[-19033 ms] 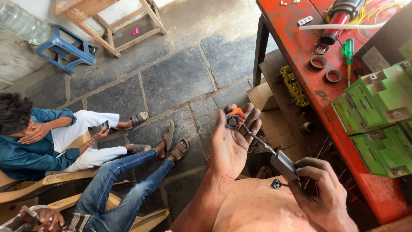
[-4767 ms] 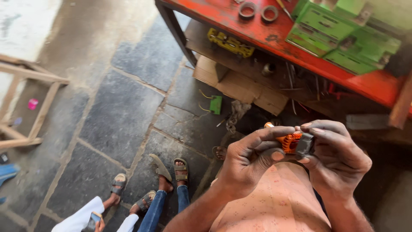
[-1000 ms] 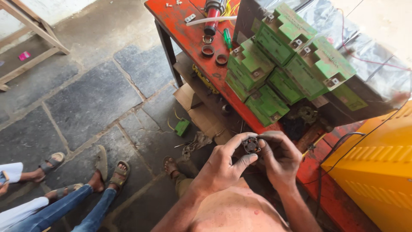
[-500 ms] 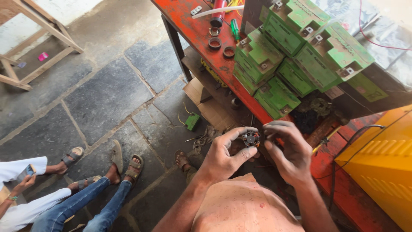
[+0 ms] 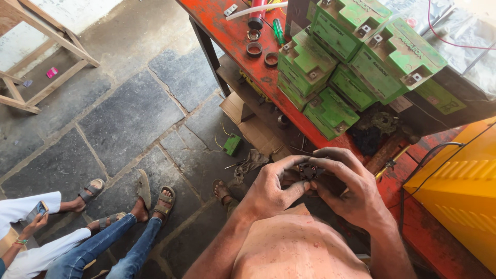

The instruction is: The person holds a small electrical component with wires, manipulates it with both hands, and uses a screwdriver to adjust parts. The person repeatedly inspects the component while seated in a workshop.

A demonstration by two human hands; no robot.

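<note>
Head view: two hands, left hand point(image 5: 273, 190) and right hand point(image 5: 347, 192), grip one small dark part point(image 5: 309, 170).

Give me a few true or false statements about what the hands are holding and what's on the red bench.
1. Both hands hold one small dark part between them. True: the left hand and the right hand close around the small dark part.
2. The green boxes lie on the stone floor. False: the green boxes are stacked on the red bench.
3. A yellow metal cabinet stands to the right of the hands. True: the yellow cabinet is there.
4. The metal rings sit on the wooden frame. False: the metal rings lie on the red bench.
5. The right hand holds a screwdriver. False: it grips only the small part.
</note>
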